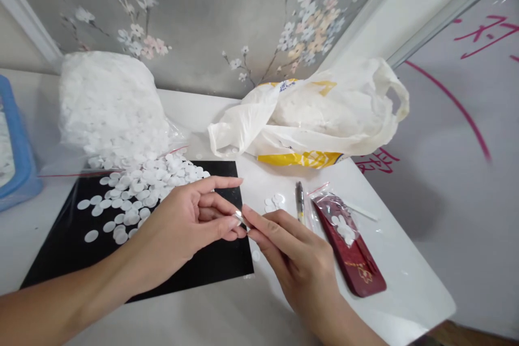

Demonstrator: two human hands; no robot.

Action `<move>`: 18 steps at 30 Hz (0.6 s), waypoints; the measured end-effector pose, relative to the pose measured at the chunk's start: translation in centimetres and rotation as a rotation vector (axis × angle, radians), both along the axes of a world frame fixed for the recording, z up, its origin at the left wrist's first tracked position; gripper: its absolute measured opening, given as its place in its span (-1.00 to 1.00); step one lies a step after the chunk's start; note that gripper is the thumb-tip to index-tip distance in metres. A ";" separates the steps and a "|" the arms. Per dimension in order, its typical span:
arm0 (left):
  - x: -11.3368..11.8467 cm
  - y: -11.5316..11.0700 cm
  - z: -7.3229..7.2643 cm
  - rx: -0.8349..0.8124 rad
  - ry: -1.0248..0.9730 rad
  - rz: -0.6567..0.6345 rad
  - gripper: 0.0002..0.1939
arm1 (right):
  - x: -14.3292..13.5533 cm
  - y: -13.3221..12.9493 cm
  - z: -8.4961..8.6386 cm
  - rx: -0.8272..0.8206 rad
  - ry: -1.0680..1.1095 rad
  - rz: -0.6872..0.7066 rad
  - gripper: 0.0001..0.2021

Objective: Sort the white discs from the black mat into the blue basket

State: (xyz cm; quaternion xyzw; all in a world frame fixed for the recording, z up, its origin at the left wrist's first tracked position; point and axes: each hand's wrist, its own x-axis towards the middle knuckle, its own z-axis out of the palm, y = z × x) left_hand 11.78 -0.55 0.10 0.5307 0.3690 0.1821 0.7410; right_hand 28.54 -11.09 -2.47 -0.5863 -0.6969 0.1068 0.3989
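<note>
Over the right edge of a black mat (203, 275), my two hands meet at the fingertips. A small white disc (239, 217) shows there, tilted and partly covered by fingers. Thumb and middle finger of my left hand (190, 216) pinch it, while the index finger points out straight. From the other side, my right hand (300, 254) closes its thumb and index finger at the disc's right edge. Whether a second small thing sits between those fingers is hidden. A heap of loose white discs (140, 194) covers the mat behind my left hand.
A clear bag (109, 102) full of discs stands at the back left, near a blue tub (20, 146). Behind lies a white plastic carrier bag (324, 113). To the right are a few discs (274, 203), a pen (299, 200) and a dark red case (352, 248) under a small clear bag.
</note>
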 end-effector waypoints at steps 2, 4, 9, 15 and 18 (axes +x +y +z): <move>0.0 0.0 0.0 0.000 0.001 -0.005 -0.48 | 0.0 0.0 0.0 0.006 0.000 0.002 -0.63; 0.0 0.0 0.1 0.005 0.007 -0.010 -0.48 | 0.0 -0.1 0.0 0.005 0.003 0.000 -0.62; 0.1 0.0 0.3 0.005 0.014 -0.017 -0.48 | 0.0 -0.2 0.0 -0.002 0.008 0.000 -0.60; 0.2 0.2 0.8 0.022 0.052 -0.028 -0.46 | 0.0 -0.2 0.1 -0.019 0.003 0.007 -0.62; 0.1 0.3 1.2 0.045 0.094 -0.065 -0.44 | 0.0 -0.2 0.3 -0.023 -0.004 0.014 -0.63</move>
